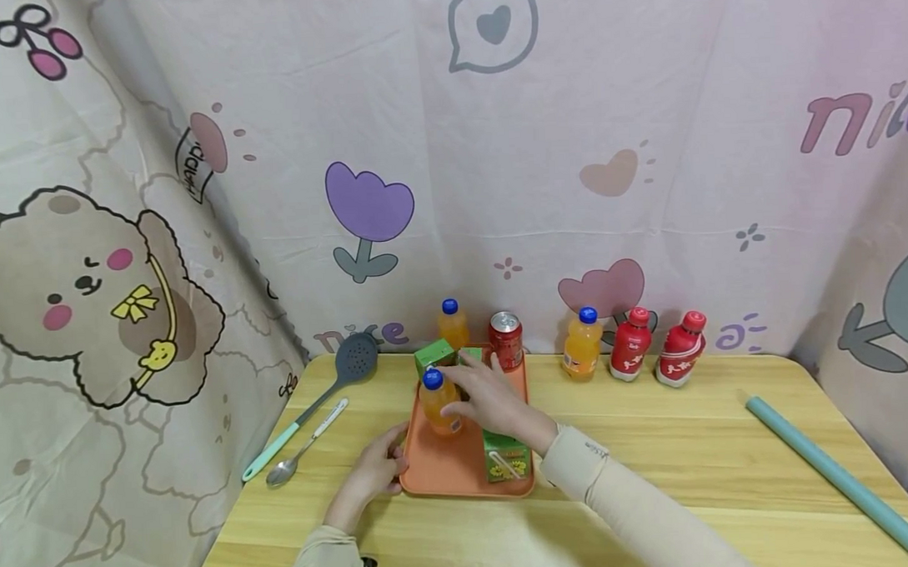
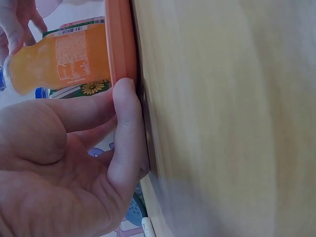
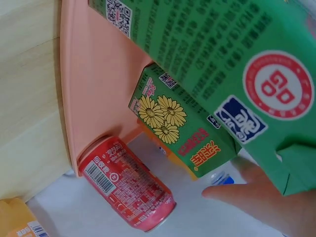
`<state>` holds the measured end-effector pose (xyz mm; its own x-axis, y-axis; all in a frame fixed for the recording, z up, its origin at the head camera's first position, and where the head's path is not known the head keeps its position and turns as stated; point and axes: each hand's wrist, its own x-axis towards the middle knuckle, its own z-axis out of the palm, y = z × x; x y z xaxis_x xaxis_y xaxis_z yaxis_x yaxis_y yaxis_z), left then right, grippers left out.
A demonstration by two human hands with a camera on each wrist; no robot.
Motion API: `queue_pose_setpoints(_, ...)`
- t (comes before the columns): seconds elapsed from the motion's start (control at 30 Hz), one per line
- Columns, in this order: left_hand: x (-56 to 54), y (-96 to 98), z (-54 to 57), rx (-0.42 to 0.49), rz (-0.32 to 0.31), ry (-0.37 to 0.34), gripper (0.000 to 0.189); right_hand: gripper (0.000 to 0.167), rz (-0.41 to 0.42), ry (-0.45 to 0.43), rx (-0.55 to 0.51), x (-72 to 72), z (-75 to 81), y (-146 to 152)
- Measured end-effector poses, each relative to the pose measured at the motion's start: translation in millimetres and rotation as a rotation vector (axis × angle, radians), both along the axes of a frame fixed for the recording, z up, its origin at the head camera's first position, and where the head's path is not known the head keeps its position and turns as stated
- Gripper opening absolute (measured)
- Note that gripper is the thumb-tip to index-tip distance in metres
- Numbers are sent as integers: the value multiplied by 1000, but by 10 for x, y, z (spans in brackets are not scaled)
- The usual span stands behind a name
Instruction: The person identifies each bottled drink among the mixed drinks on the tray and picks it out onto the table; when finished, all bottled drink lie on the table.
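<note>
My left hand grips the left rim of an orange tray, its fingertips right at the edge in the left wrist view. Over the tray reaches my right hand, fingers spread, the thumb beside an upright bottle of orange drink with a blue cap. Green drink cartons with yellow flowers stand on the tray: one at the front right, another at the back. A red soda can occupies the back right corner, and a second orange drink bottle is at the back left.
Right of the tray stand an orange drink bottle and two red bottles. A slotted skimmer and a metal spoon lie to the left. A long teal rod lies on the right, and a patterned curtain hangs behind.
</note>
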<state>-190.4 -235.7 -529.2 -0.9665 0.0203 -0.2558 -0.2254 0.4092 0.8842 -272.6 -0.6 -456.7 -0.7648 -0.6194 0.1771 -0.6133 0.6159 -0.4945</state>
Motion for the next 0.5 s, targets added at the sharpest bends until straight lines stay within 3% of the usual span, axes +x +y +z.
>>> queue_pose_setpoints(0.3, -1, -1, -11, 4, -4, -5, 63, 66, 36, 15, -11, 18, -53, -9)
queue_pose_setpoints(0.5, 3, 0, 5, 9, -7, -5, 63, 64, 65, 53, -138, 70, 11, -10)
